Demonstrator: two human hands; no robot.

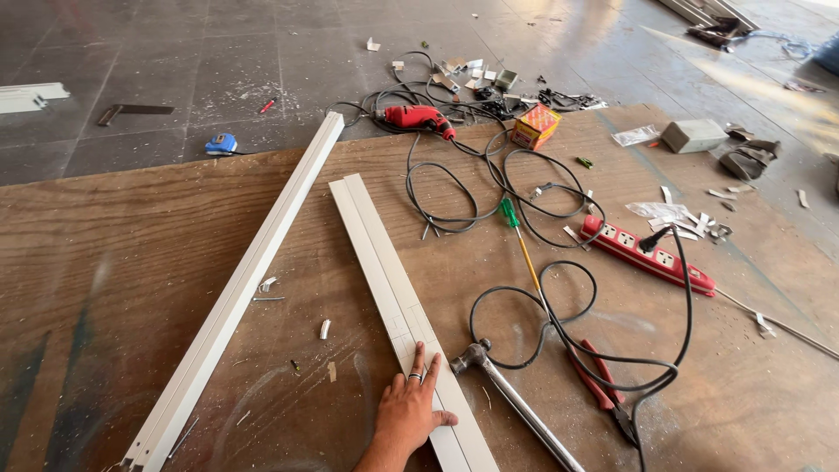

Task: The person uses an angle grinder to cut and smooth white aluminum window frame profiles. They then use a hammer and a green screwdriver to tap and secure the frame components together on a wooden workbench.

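Brown plywood sheet on grey tiled floor. On sheet: two long white strips, hammer, green screwdriver, red pliers, red power strip, black cables, small orange box. Red drill at sheet's far edge.

Hand flat on white strip, hammer beside, plywood board

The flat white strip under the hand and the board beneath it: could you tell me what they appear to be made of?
The flat white strip looks like smooth plastic or painted metal channel: uniform matte white with long straight grooves; the picture cannot settle which. The board looks like plywood: brown grain streaks, worn and scratched, unfinished. The hand presses flat on the strip.
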